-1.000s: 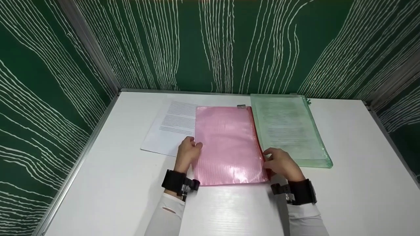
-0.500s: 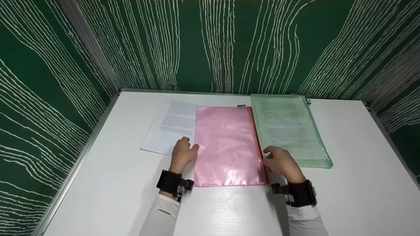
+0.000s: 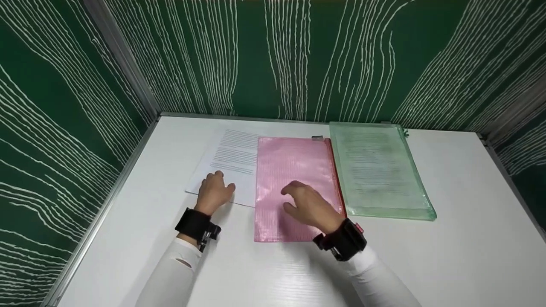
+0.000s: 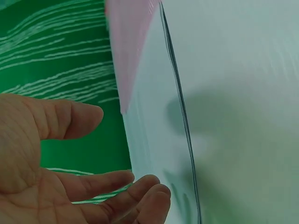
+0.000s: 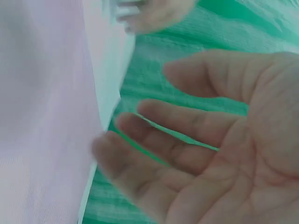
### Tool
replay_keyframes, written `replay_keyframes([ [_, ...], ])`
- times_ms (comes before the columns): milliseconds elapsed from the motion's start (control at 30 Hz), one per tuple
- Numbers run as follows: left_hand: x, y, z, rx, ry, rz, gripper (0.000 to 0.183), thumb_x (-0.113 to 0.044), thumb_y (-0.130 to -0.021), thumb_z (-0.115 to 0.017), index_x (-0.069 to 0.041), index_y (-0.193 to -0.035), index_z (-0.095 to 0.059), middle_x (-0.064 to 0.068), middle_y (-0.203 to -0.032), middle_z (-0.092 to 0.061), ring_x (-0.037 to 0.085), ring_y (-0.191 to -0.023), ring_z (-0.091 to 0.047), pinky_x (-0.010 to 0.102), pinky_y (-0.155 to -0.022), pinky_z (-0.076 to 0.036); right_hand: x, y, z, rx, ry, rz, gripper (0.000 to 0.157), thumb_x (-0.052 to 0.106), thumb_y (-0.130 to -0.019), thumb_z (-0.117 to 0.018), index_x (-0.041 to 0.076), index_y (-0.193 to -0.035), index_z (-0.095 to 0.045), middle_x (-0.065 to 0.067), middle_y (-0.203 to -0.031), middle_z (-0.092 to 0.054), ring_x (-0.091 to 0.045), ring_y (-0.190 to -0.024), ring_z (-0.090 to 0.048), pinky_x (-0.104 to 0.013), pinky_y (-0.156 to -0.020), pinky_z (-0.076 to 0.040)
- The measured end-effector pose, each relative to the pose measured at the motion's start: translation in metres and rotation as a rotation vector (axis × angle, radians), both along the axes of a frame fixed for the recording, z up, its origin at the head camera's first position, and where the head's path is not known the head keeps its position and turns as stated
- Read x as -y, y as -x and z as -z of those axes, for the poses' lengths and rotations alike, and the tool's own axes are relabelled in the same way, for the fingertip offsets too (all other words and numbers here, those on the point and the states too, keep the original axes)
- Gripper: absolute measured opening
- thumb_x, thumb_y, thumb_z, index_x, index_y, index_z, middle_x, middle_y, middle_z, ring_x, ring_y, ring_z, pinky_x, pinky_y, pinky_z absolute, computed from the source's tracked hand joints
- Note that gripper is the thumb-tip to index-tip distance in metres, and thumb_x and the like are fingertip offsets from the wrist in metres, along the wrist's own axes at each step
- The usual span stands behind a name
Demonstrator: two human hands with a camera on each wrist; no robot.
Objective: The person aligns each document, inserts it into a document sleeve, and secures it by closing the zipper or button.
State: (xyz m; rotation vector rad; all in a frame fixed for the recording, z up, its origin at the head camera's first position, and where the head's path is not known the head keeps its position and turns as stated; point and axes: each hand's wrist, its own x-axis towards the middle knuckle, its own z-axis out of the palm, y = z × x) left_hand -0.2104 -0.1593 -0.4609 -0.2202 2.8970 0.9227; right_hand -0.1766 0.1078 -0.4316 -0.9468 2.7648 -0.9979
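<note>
My left hand is over the near edge of a printed stack of paper, with its thumb and fingers apart and nothing between them. In the left wrist view the fingertips overlap the paper close to its edge. My right hand hovers above a pink zip document pouch, its fingers relaxed and holding nothing. The pouch lies flat, covers the right part of the paper, and has a red zip strip along its right side. In the right wrist view the right hand is empty, fingers spread.
A green zip document pouch with a printed sheet inside lies at the right, beside the pink one. The white table ends at green walls with white wavy lines at the back and sides.
The left hand has let go of the pink pouch's left edge and moved left over the paper. The right hand has left the pouch's right edge and moved left above it.
</note>
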Motion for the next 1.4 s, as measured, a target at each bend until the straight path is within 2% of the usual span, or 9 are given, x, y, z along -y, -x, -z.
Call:
replay_keyframes([
  [100, 0.009, 0.004, -0.002, 0.02, 0.033, -0.003, 0.057, -0.021, -0.099, -0.061, 0.017, -0.14, -0.049, 0.037, -0.129, -0.054, 0.048, -0.12, -0.055, 0.058, -0.099, -0.047, 0.024, 0.003, 0.006, -0.094, 0.02, -0.081, 0.022, -0.005, -0.089, -0.065, -0.012, -0.109, -0.068, -0.023, -0.109, -0.069, -0.037, -0.103, -0.068, -0.047, -0.092, -0.056],
  [200, 0.017, 0.006, -0.002, 0.028, 0.065, -0.012, 0.058, -0.02, -0.1, -0.059, 0.019, -0.14, -0.047, 0.038, -0.132, -0.05, 0.049, -0.122, -0.052, 0.06, -0.098, -0.046, 0.043, 0.007, 0.017, -0.169, 0.035, -0.122, 0.019, -0.007, -0.089, -0.066, -0.01, -0.107, -0.068, -0.022, -0.107, -0.069, -0.035, -0.101, -0.068, -0.044, -0.091, -0.057],
  [333, 0.024, 0.007, 0.002, 0.008, 0.131, -0.023, 0.056, -0.018, -0.099, -0.058, 0.021, -0.137, -0.047, 0.04, -0.13, -0.048, 0.051, -0.121, -0.05, 0.061, -0.094, -0.049, 0.064, 0.012, 0.033, -0.262, 0.037, -0.12, 0.018, -0.008, -0.088, -0.068, -0.009, -0.106, -0.069, -0.02, -0.105, -0.07, -0.033, -0.1, -0.069, -0.041, -0.089, -0.058],
  [467, 0.03, 0.008, 0.01, -0.056, 0.204, -0.046, 0.052, -0.017, -0.098, -0.061, 0.023, -0.129, -0.052, 0.04, -0.123, -0.05, 0.052, -0.116, -0.051, 0.058, -0.088, -0.049, 0.078, 0.016, 0.047, -0.327, 0.01, -0.11, 0.018, -0.006, -0.088, -0.066, -0.009, -0.106, -0.068, -0.021, -0.107, -0.07, -0.034, -0.102, -0.069, -0.041, -0.092, -0.057],
  [567, 0.033, 0.009, 0.016, -0.086, 0.227, -0.069, 0.05, -0.017, -0.098, -0.061, 0.024, -0.125, -0.054, 0.041, -0.122, -0.05, 0.054, -0.116, -0.051, 0.059, -0.09, -0.048, 0.085, 0.018, 0.056, -0.362, -0.025, -0.113, 0.016, -0.003, -0.091, -0.065, -0.008, -0.105, -0.069, -0.022, -0.109, -0.07, -0.034, -0.105, -0.069, -0.041, -0.095, -0.056],
  [800, 0.039, 0.012, 0.02, -0.044, 0.243, -0.13, 0.056, -0.024, -0.1, -0.061, 0.024, -0.127, -0.052, 0.042, -0.122, -0.051, 0.056, -0.118, -0.05, 0.062, -0.094, -0.047, 0.093, 0.017, 0.069, -0.399, -0.09, -0.119, 0.01, 0.003, -0.094, -0.064, -0.006, -0.097, -0.07, -0.023, -0.109, -0.072, -0.033, -0.107, -0.07, -0.039, -0.097, -0.055],
  [933, 0.04, 0.012, 0.018, -0.023, 0.275, -0.133, 0.058, -0.025, -0.1, -0.061, 0.025, -0.128, -0.05, 0.044, -0.122, -0.051, 0.055, -0.118, -0.05, 0.061, -0.092, -0.049, 0.095, 0.016, 0.071, -0.401, -0.11, -0.113, 0.011, 0.004, -0.094, -0.064, -0.005, -0.095, -0.07, -0.02, -0.106, -0.073, -0.031, -0.102, -0.072, -0.036, -0.092, -0.057],
  [1067, 0.039, 0.013, 0.017, -0.042, 0.295, -0.118, 0.056, -0.022, -0.099, -0.064, 0.027, -0.125, -0.051, 0.045, -0.119, -0.053, 0.055, -0.114, -0.052, 0.059, -0.089, -0.051, 0.097, 0.015, 0.071, -0.42, -0.138, -0.109, 0.011, 0.005, -0.093, -0.065, -0.004, -0.094, -0.071, -0.019, -0.105, -0.073, -0.03, -0.1, -0.072, -0.035, -0.088, -0.059],
  [1400, 0.046, 0.019, 0.016, -0.049, 0.227, -0.131, 0.049, -0.017, -0.095, -0.065, 0.025, -0.118, -0.056, 0.043, -0.115, -0.053, 0.056, -0.111, -0.051, 0.061, -0.089, -0.049, 0.1, 0.015, 0.07, -0.378, -0.191, -0.102, 0.018, 0.006, -0.094, -0.065, -0.007, -0.103, -0.073, -0.022, -0.113, -0.072, -0.032, -0.106, -0.072, -0.037, -0.092, -0.058],
])
